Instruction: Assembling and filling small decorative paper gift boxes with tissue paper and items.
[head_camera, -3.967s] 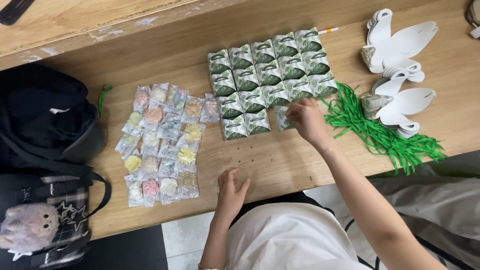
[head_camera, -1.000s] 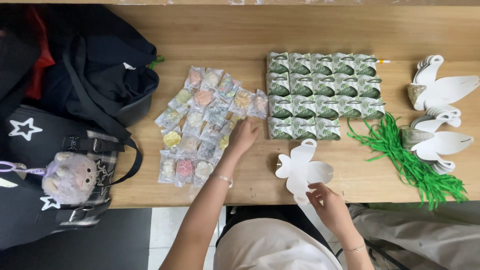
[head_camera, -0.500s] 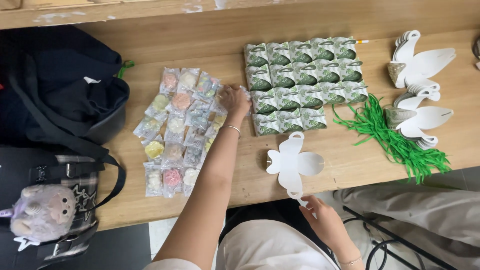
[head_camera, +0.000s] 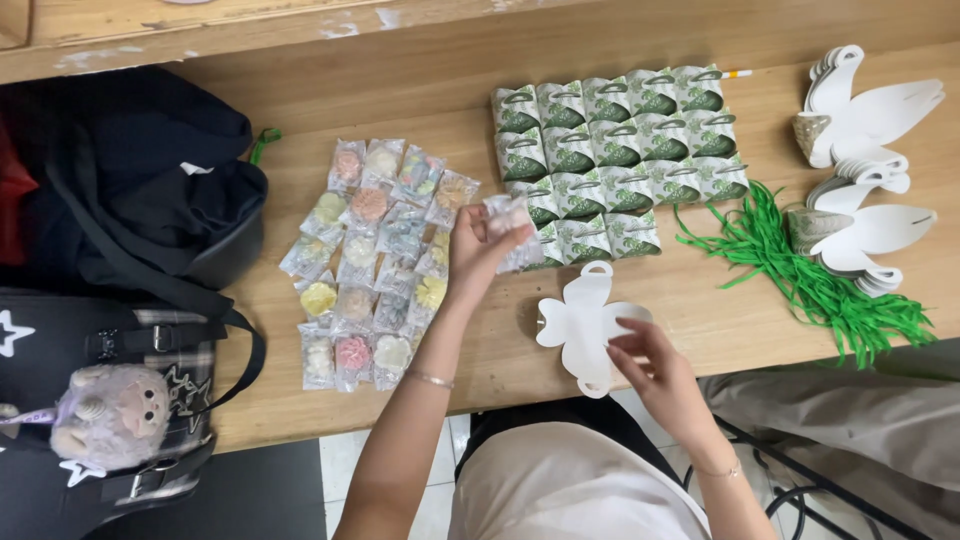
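Left hand (head_camera: 478, 252) w/ clear packet (head_camera: 507, 222); right hand (head_camera: 652, 362) on white cutout (head_camera: 582, 318)

Black bags (head_camera: 130, 200) left — plush toy (head_camera: 110, 415); green ribbons (head_camera: 810, 275) right.

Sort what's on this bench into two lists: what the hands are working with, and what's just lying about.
In hand:
- left hand holding a clear sweet packet
- right hand on the flat white box blank
- spread of wrapped sweets

Lying about:
- black bags
- plush toy
- green ribbon strips
- stacked white blanks
- folded green boxes
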